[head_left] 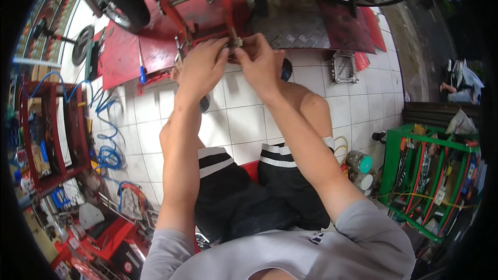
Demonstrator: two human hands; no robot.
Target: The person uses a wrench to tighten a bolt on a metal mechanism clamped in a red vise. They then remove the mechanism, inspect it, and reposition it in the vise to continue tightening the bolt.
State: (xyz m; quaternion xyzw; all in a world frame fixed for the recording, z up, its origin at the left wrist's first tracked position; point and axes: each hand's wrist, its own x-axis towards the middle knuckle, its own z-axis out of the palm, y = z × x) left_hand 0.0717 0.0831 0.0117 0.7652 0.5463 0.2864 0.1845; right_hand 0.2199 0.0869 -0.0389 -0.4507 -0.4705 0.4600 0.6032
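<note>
Both hands are meeting at the near edge of the red lift platform (116, 57), right at the low end of a red strut (227, 8), where a small metal fitting (237, 41) is sitting; the person is sitting close in with knees spread, probably so that both arms are reaching this low spot comfortably. A blue-handled screwdriver (142, 74) is lying on the platform to the left, seemingly kept within easy reach, while the coiled blue air hose (108, 156) is lying farther left on the tiles, and the green tool rack (390, 168) is standing at the near right, presumably close for fetching. The right hand (258, 65) is holding its thumb and forefinger close together at the fitting, apparently pinching it. The left hand (201, 67) is bending its fingers just beside the strut's end; its fingertips are mostly hidden, so whether they are clamping anything, I cannot tell.
</note>
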